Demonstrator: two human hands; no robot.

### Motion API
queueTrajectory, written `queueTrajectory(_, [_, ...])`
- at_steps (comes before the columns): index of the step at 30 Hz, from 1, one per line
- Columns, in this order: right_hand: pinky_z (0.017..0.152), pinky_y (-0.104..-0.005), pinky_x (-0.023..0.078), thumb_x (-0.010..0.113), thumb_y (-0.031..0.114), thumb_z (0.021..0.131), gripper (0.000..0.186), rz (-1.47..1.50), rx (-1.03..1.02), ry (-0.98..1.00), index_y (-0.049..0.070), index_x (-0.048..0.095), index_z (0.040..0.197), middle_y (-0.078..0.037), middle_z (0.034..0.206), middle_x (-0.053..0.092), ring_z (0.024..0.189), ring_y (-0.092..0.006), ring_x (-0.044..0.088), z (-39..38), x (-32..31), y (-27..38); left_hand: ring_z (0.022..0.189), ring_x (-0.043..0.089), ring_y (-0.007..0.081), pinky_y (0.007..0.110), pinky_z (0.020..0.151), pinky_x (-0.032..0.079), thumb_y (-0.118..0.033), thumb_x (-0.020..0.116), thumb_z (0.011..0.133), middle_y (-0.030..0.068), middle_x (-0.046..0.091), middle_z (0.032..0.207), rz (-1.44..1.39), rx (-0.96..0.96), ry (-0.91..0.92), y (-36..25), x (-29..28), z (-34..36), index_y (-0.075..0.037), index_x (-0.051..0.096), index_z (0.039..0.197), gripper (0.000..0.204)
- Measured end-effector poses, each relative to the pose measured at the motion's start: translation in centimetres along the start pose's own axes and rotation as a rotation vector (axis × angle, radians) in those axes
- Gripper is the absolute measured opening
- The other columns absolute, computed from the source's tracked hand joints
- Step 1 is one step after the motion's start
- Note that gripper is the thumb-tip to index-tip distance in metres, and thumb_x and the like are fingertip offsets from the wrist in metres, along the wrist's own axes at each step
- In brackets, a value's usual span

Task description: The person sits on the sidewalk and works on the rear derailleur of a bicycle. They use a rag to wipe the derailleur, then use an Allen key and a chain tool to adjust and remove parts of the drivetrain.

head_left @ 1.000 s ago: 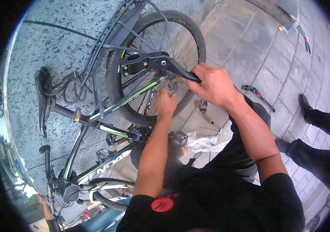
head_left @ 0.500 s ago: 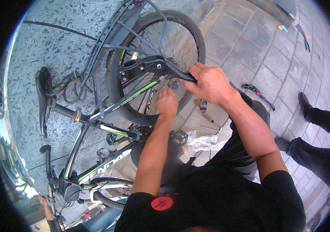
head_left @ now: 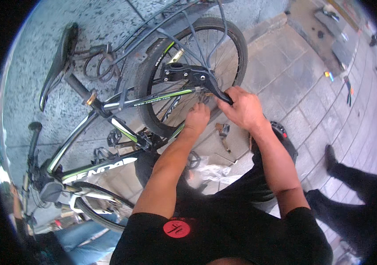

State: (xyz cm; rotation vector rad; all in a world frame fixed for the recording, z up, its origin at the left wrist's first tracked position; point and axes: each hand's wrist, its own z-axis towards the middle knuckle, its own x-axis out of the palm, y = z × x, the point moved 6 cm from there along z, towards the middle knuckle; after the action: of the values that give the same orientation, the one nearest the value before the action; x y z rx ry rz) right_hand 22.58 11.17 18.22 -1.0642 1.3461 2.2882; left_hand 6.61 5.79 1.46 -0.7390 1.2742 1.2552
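My right hand (head_left: pixel 243 108) is closed around the narrow end of a black bicycle kickstand (head_left: pixel 186 75), whose wide bolted bracket points left across the rear wheel (head_left: pixel 242 57). Just below it, my left hand (head_left: pixel 198 115) has its fingers curled together near the wheel hub and the rear end of the frame. What those fingers hold, if anything, is hidden. The bicycle (head_left: pixel 122 132) has a white, green and black frame. Above the wheel runs a grey metal rear rack (head_left: pixel 157 31).
A small worn metal part (head_left: pixel 223 134), a hex key (head_left: pixel 237 161) and a clear plastic bag (head_left: pixel 212 172) lie near my knees. Pliers (head_left: pixel 348 90) are farther right on the paving. Another person's dark trouser legs (head_left: pixel 356 185) stand right; someone in jeans (head_left: pixel 82 243) is lower left.
The view has shifted, so the bicycle's front end sits lower left and more paving shows at upper right. My right hand keeps its hold on the kickstand; my left stays by the hub.
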Motion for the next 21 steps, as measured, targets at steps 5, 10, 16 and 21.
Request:
queueTrajectory(5, [0.070, -0.0509, 0.053, 0.069, 0.033, 0.089, 0.032, -0.009, 0.021, 0.049, 0.002, 0.063, 0.085, -0.021, 0.088, 0.067, 0.079, -0.0442, 0.067, 0.4, 0.9, 0.6, 0.092, 0.064, 0.0246, 0.034, 0.068, 0.058, -0.017, 0.065, 0.079, 0.0067, 0.062, 0.093, 0.025, -0.076, 0.031, -0.6, 1.2, -0.2, -0.007, 0.066, 0.089, 0.015])
queueTrajectory(10, [0.068, -0.0480, 0.053, 0.072, 0.032, 0.088, 0.032, -0.023, -0.007, 0.030, 0.001, 0.065, 0.085, -0.021, 0.084, 0.066, 0.078, -0.0431, 0.066, 0.3, 1.3, 0.0, 0.096, 0.066, 0.0256, 0.037, 0.068, 0.058, -0.020, 0.067, 0.085, 0.0086, 0.066, 0.098, -0.201, -0.303, -0.071, 0.5, -0.2, -1.0, -0.006, 0.067, 0.091, 0.015])
queueTrajectory(16, [0.071, -0.0497, 0.054, 0.068, 0.036, 0.090, 0.033, -0.100, 0.016, 0.069, 0.003, 0.063, 0.086, -0.018, 0.086, 0.067, 0.080, -0.0416, 0.068, 0.0, 1.1, -0.1, 0.084, 0.071, 0.0248, 0.038, 0.065, 0.055, -0.043, 0.070, 0.095, 0.0063, 0.070, 0.090, -1.306, -1.180, -0.002, 1.4, 2.3, -6.1, -0.008, 0.065, 0.097, 0.035])
queueTrajectory(21, [0.071, -0.0497, 0.054, 0.067, 0.034, 0.088, 0.031, -0.128, 0.016, 0.100, 0.003, 0.064, 0.088, -0.017, 0.088, 0.067, 0.081, -0.0407, 0.068, 0.1, 1.1, 0.4, 0.081, 0.072, 0.0212, 0.034, 0.060, 0.055, -0.052, 0.063, 0.099, 0.0025, 0.070, 0.089, -2.311, -1.791, 0.141, -1.9, 7.7, -7.7, -0.011, 0.061, 0.102, 0.041])
